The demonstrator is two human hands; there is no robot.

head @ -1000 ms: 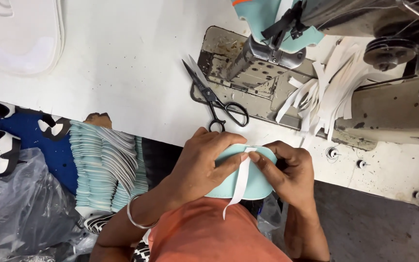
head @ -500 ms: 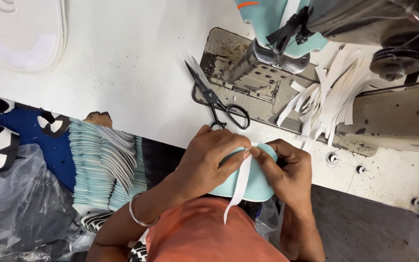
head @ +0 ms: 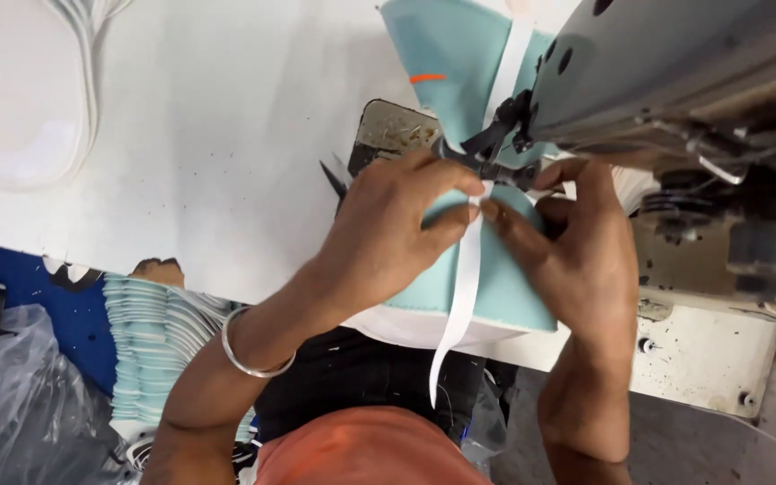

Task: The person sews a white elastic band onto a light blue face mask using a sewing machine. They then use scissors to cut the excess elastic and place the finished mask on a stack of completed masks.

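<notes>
— Where's the piece?

— Centre of frame, on the near edge of the white worktop [head: 208, 135]. The teal fabric piece [head: 509, 292] lies under both my hands, its far end up against the sewing machine [head: 675, 81] at upper right.

— And your grip?

— Left hand [head: 388, 229] lies over the piece, fingers closed on it, thumb and forefinger pinching the white tape [head: 462, 296] near the machine's foot. Right hand [head: 577, 260] pinches the same tape from the other side — fingertips nearly touching. The tape's loose end hangs off the worktop toward my lap.

— Anything else?

— Stack of teal pieces [head: 150, 346], lower left.
</notes>
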